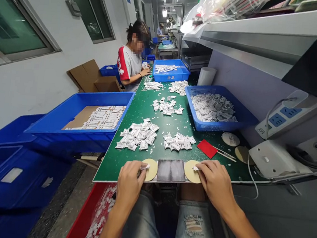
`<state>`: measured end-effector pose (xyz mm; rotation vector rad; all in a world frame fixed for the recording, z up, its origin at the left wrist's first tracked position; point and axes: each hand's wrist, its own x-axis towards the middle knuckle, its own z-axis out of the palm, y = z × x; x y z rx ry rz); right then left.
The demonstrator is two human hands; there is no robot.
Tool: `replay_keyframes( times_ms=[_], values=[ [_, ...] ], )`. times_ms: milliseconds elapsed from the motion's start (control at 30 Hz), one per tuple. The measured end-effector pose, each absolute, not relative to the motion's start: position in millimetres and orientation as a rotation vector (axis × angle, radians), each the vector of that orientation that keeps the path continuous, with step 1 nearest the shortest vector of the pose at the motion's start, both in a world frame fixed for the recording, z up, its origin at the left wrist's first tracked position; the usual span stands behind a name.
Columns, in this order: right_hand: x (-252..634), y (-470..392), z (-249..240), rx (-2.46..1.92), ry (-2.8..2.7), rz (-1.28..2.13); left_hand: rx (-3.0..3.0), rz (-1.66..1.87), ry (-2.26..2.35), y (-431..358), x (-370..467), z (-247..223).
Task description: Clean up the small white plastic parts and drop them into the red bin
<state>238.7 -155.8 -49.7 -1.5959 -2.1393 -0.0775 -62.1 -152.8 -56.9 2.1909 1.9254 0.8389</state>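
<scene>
At the near edge of the green table, my left hand [130,179] pinches a small white plastic piece [145,167] over a round yellow disc [151,170]. On the other side, my right hand [216,181] grips a second white piece [196,168] at another yellow disc [191,171]. Whether either piece touches its disc I cannot tell. Between the discs lie two dark grey rectangular plates [171,170], side by side. Just beyond are two heaps of white pieces, a larger left heap [139,134] and a smaller right heap [178,141].
A blue basket [216,127] full of white pieces stands right; a red piece [207,149] and tweezers [227,155] lie before it. A blue bin [71,135] adjoins the table's left edge. A co-worker [132,57] sits farther along, near a blue tray [171,77]. A shelf overhangs the right.
</scene>
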Motion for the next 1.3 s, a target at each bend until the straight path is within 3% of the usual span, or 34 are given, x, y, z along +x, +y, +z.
replay_keyframes(
  times_ms=[300,467,667,800,1033,1300],
  values=[
    [235,-148,-41,-1.564,-2.248,-0.085,2.311,0.778,1.821,-155,-69,-52],
    [234,-154,-42,-1.591,-2.213,-0.066,2.301,0.919,1.932,-155,-62,-55],
    [245,-187,-50,-1.501,-1.894,0.062,2.148,1.0,1.62,-188,-69,-44],
    [250,-186,-46,-1.515,-1.583,0.371,1.747,1.172,1.893,-187,-83,-32],
    [239,-153,-38,-1.359,-1.456,0.972,1.363,1.179,1.592,-158,-73,-20],
    [246,-137,-31,-1.418,-1.779,0.931,1.36,1.081,1.515,-145,-69,-32]
  ],
)
